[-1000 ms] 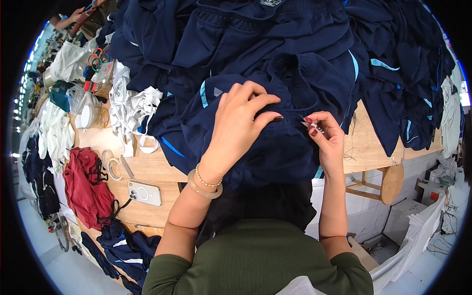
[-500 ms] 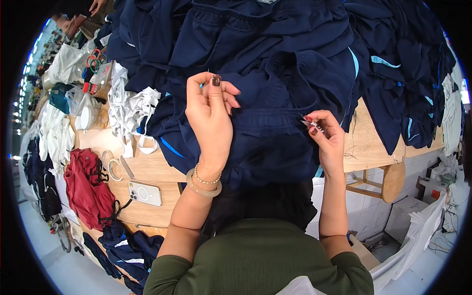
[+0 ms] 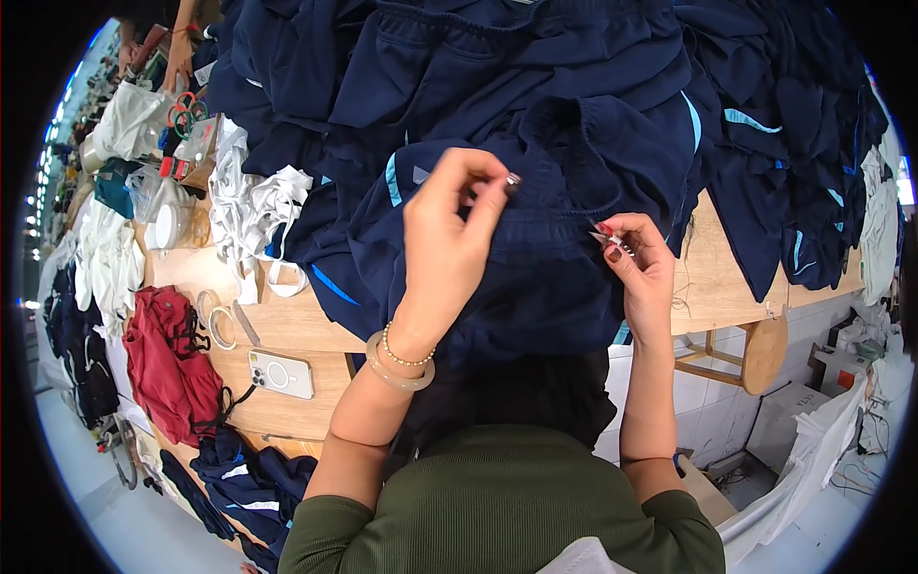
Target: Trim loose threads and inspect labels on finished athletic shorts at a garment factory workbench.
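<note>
Navy trousers (image 3: pixel 545 297) lie in front of me, with their gathered elastic waistband toward the middle. My right hand (image 3: pixel 645 273) is closed around small thread snips (image 3: pixel 602 235), whose pointed metal tips lie at the right end of the waistband. Above the left part of the same garment, my left hand (image 3: pixel 445 225) is raised in a pinch, thumb against forefinger. Whatever it may hold is too small to make out. A light blue stripe (image 3: pixel 392 180) shows on the cloth beside that hand.
More navy garments (image 3: pixel 535 57) are heaped at the back. On the left of the wooden table are white straps (image 3: pixel 277 215), a red bag (image 3: pixel 167 359), a phone (image 3: pixel 282 374) and scissors (image 3: pixel 182 113). A wooden stool (image 3: pixel 763 356) stands at right. Another person's hand (image 3: pixel 179 57) appears far left.
My left hand has moved right and its loosely spread fingers have closed into a pinch. A light blue stripe now shows beside it. My right hand with the thread snips has barely moved.
</note>
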`<state>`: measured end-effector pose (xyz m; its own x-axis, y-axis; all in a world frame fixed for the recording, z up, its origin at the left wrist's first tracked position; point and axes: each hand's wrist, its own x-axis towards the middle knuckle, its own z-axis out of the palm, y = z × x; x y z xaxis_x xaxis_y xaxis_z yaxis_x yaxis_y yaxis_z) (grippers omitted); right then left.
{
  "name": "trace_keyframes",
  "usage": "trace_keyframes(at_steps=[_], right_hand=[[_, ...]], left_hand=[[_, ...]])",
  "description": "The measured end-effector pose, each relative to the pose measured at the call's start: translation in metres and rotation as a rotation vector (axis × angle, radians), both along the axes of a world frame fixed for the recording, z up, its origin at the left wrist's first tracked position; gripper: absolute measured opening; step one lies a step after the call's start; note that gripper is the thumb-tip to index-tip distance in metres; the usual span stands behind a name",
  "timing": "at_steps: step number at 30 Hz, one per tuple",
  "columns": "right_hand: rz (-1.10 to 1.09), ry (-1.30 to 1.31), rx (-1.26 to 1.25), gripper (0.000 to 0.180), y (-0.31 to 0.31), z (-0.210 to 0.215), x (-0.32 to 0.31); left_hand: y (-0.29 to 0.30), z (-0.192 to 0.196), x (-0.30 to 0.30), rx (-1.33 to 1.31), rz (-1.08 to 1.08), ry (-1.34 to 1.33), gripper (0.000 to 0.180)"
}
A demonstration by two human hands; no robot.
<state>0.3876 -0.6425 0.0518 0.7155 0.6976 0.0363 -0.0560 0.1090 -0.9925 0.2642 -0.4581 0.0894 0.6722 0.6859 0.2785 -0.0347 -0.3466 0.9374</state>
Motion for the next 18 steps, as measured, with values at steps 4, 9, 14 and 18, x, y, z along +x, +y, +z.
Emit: trace_keyframes(at_steps=[4, 9, 14, 18], right_hand=[[-0.053, -0.146, -0.101, 0.024, 0.005, 0.009, -0.002], [-0.110, -0.632, -0.255, 0.025, 0.019, 0.030, -0.005], [-0.169, -0.970, -0.296, 0.028, 0.025, 0.049, 0.005], [-0.134, -1.089, -0.296, 0.030, 0.029, 0.059, 0.014]], left_hand=[[0.003, -0.009, -0.008, -0.080, 0.195, -0.178, 0.004], [-0.005, -0.012, -0.013, 0.070, 0.168, -0.009, 0.005], [-0.007, -0.007, -0.017, 0.486, 0.074, 0.219, 0.025], [-0.012, -0.002, -0.022, 0.593, -0.023, 0.296, 0.049]])
